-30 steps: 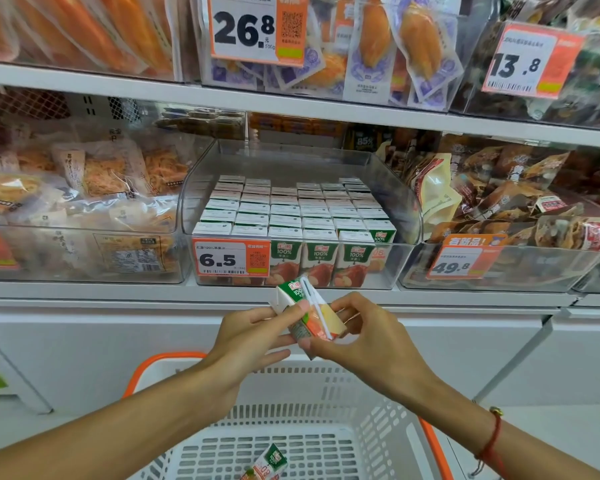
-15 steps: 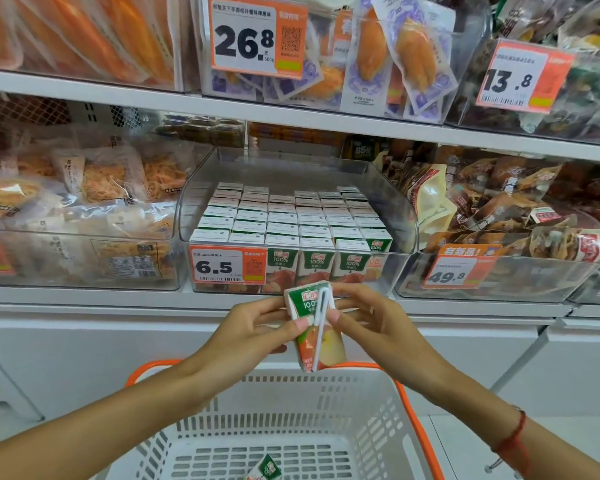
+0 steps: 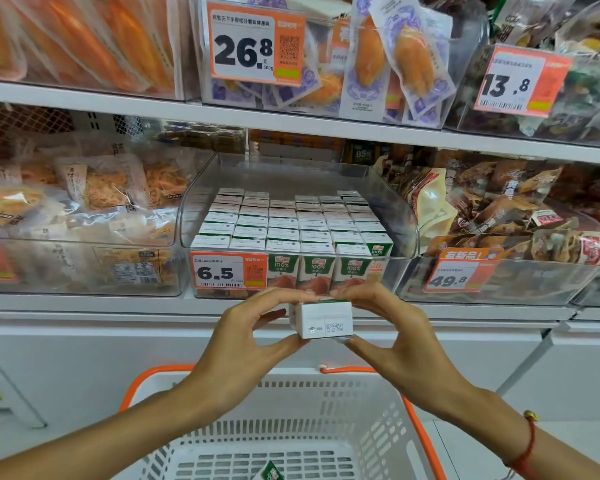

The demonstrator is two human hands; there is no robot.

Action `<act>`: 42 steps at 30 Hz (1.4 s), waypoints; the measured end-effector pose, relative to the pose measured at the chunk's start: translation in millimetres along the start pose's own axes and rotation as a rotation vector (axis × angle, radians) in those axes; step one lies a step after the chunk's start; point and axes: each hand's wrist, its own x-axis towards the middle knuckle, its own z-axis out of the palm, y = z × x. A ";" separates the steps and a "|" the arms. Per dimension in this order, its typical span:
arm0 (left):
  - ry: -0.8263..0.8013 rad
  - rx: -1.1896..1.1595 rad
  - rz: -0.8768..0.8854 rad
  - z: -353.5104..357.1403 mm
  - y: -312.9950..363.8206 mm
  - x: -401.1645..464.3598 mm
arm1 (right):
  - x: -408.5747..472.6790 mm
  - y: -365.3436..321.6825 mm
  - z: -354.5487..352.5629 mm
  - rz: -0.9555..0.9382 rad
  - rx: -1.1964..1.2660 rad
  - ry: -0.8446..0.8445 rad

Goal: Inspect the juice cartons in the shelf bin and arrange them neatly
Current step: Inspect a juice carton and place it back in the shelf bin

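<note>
A person stands at a shop shelf, holding one juice carton (image 3: 321,319) in front of it with both hands. The left hand (image 3: 238,348) pinches the carton's left end between thumb and fingertips; the right hand (image 3: 395,337) pinches the right end the same way. The carton's white end, with a small printed code, faces the camera, which suggests the code is being checked; holding it level and steady would help reading. Behind it, a clear shelf bin (image 3: 400,216) holds many upright cartons in tidy rows, with a gap at the front right. Below, a white basket (image 3: 361,403) with an orange rim holds one loose carton (image 3: 271,472).
</note>
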 end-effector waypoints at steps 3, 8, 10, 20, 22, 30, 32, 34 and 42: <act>-0.019 -0.035 -0.006 -0.9 -0.4 0.7 | 0.3 -0.6 0.6 -0.008 -0.025 0.007; -0.077 -0.164 -0.107 -4.5 0.5 4.8 | 1.0 -4.8 0.6 0.004 -0.001 0.021; -0.077 -0.237 -0.142 -5.8 2.7 5.9 | 0.9 -6.8 1.1 0.012 -0.015 0.018; -0.121 -0.437 -0.450 -1.3 0.0 0.9 | 0.0 -0.2 -2.6 0.219 0.025 -0.313; -0.122 -0.459 -0.558 0.0 0.2 1.6 | 2.6 0.2 -5.6 0.266 0.060 -0.301; -0.335 -0.569 -0.901 -8.2 2.6 5.8 | 5.9 1.6 7.1 0.643 0.226 -0.212; -0.353 -0.592 -0.986 -9.1 1.2 8.2 | 6.9 0.6 12.1 0.816 0.274 -0.228; -0.371 -0.625 -1.065 -9.5 -1.0 9.0 | 6.5 -0.5 16.1 0.917 0.297 -0.282; -0.367 -0.725 -1.080 -12.1 -4.5 8.0 | 6.7 -8.2 17.5 0.916 0.349 -0.313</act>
